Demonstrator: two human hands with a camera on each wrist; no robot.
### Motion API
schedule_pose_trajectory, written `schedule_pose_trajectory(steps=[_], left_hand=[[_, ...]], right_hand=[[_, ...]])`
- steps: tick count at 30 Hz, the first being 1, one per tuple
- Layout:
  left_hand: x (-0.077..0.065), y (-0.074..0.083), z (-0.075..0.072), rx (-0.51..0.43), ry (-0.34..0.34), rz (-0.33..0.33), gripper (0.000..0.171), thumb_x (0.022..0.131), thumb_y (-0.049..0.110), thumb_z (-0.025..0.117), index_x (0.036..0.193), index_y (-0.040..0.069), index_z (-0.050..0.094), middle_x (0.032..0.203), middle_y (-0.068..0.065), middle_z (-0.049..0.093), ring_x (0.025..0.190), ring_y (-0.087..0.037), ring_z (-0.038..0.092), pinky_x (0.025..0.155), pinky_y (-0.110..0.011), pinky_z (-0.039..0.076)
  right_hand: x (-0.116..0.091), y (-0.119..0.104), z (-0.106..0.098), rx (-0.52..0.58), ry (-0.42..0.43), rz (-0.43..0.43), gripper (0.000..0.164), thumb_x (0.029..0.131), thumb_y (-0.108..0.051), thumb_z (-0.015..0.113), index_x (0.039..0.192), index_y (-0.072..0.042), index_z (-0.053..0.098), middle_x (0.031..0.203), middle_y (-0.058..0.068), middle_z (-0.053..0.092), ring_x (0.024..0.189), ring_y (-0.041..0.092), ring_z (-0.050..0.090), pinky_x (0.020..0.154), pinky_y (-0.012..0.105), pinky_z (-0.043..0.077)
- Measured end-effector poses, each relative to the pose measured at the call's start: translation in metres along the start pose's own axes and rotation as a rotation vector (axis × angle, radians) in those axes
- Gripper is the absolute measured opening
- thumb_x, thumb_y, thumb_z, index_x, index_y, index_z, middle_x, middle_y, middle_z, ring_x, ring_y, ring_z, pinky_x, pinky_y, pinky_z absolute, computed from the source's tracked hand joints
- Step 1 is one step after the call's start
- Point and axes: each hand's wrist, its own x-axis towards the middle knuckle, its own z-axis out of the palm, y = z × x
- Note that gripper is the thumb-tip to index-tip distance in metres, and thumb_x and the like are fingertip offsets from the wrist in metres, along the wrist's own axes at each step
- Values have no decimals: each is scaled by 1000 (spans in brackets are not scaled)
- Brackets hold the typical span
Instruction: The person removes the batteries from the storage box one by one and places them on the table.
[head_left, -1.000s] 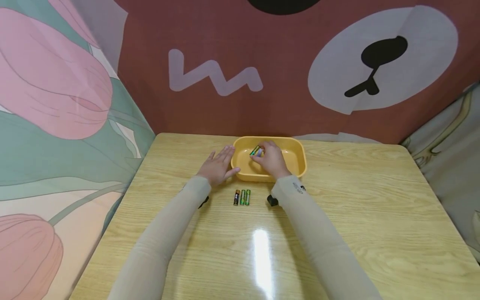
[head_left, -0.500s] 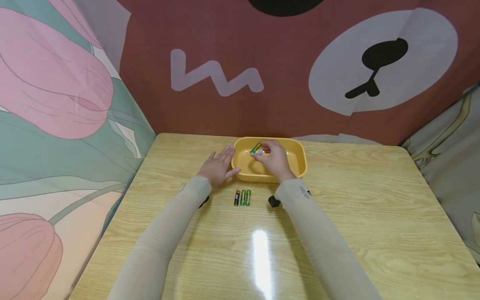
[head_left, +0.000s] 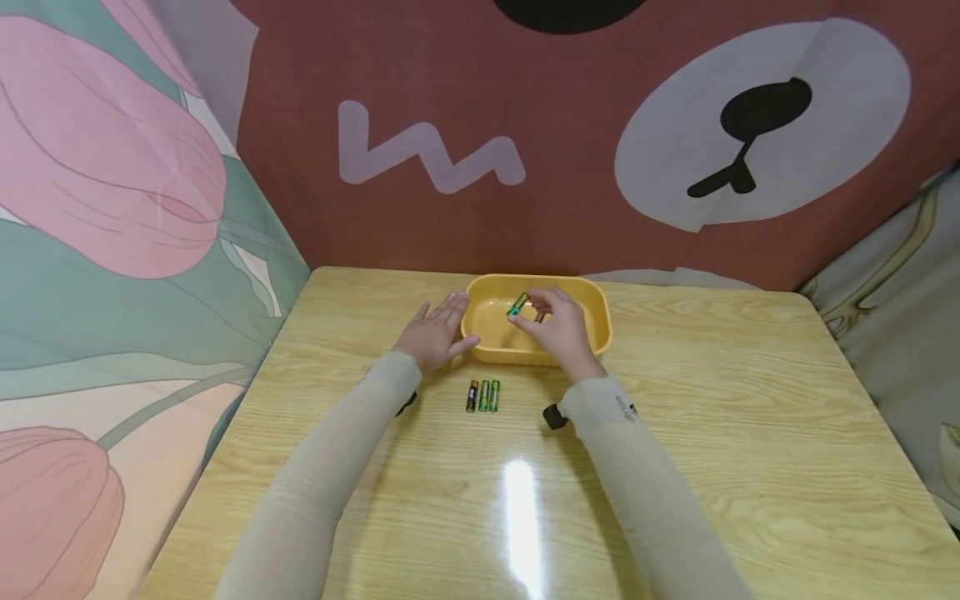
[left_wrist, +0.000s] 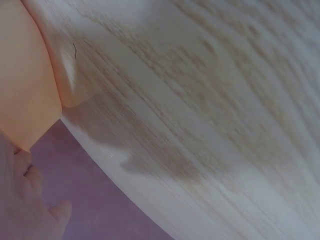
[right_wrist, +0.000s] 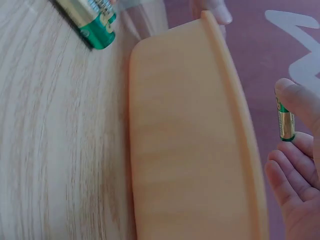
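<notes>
My right hand (head_left: pixel 561 327) is over the yellow plastic basin (head_left: pixel 491 329). Thumb and fingertips pinch a small green-and-gold battery (head_left: pixel 517 303), which also shows in the right wrist view as an upright battery (right_wrist: pixel 286 122). Just behind the thumb a small reddish-brown object (head_left: pixel 539 317) is partly hidden. My left hand (head_left: pixel 431 337) lies at the basin's left end, fingers straight, fingertips at the rim; the left wrist view catches only part of that hand (left_wrist: pixel 30 200). In front of the basin, a black-and-copper battery (head_left: pixel 472 396) and two green batteries (head_left: pixel 489 396) lie side by side.
The basin stands at the back edge of a wooden table (head_left: pixel 712 433), close to a reddish-brown printed backdrop (head_left: pixel 420 225). A flowered curtain (head_left: pixel 135 208) hangs at the left. Light reflects off the tabletop between the forearms.
My right hand has shifted slightly right and toward me over the basin, still holding the green-and-gold battery. The left hand and the batteries on the table stay put.
</notes>
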Motion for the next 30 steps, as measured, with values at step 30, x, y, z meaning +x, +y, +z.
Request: schedule_pose_trajectory(steps=[30], left_hand=[[-1, 1, 2, -11, -1, -2, 86, 104, 66, 27, 164, 10, 0, 171, -5, 1, 156, -20, 0, 125, -52, 8]], right_hand=[[-58, -22, -15, 100, 16, -54, 52, 82, -21, 88, 127, -4, 68, 119, 11, 66, 109, 30, 66, 100, 41, 52]])
